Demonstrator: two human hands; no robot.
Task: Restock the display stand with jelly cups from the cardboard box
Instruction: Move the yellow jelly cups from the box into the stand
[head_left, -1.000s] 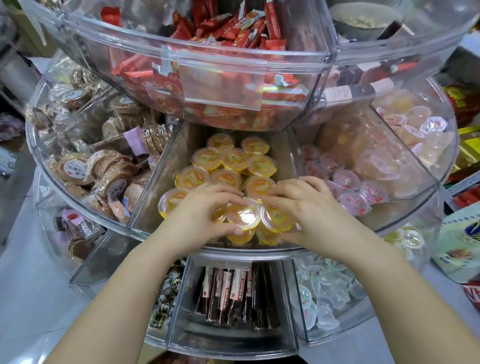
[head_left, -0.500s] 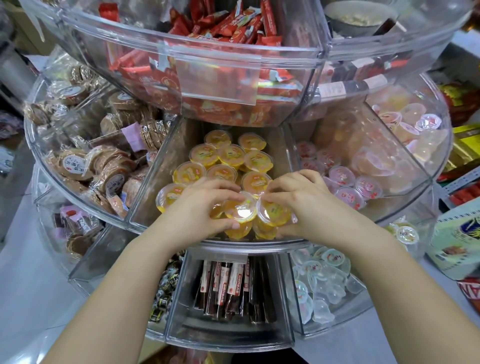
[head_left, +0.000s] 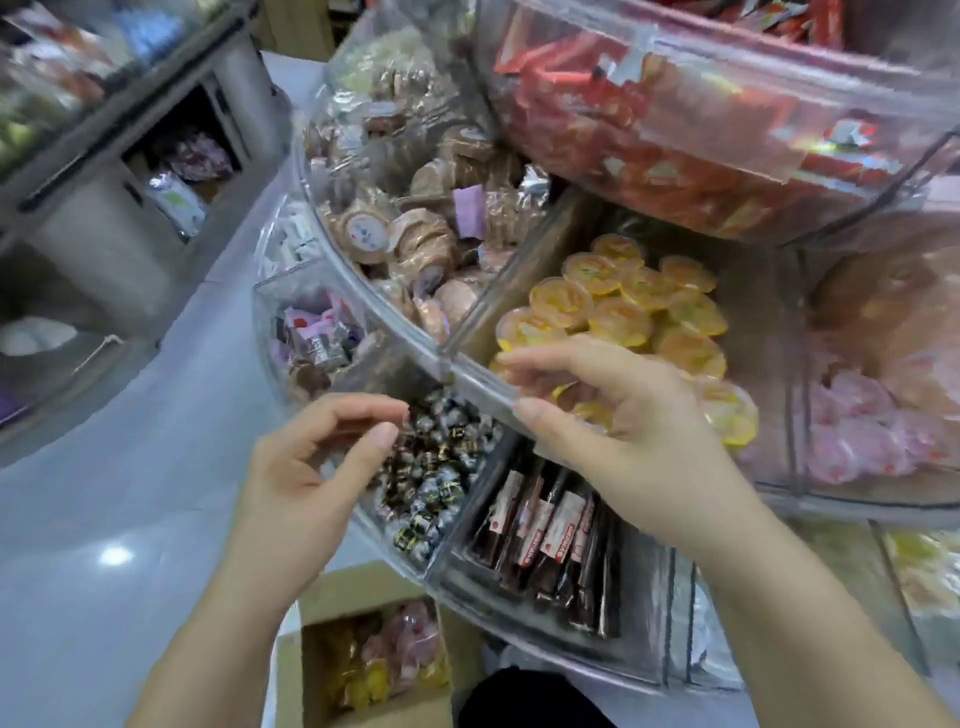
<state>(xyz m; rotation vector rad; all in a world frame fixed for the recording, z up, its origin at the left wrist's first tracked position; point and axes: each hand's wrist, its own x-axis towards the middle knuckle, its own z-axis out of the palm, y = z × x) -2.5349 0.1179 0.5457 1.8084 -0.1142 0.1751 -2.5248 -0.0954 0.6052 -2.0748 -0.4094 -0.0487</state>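
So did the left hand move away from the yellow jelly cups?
Yes. The left hand has pulled back out of the yellow jelly cups compartment, now empty, in front of the display stand rim, above the cardboard box.

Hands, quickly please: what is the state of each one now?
Left hand: open, fingers curled, holding nothing.
Right hand: open, empty, over the yellow jelly cups.

Red packets (head_left: 670, 104) fill the top bin, round biscuits (head_left: 415, 234) left, dark sticks (head_left: 550, 530) below.

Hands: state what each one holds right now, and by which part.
Nothing is held. The left hand is open and empty in front of the display stand; the right hand is open over the yellow jelly cups, gripping none.
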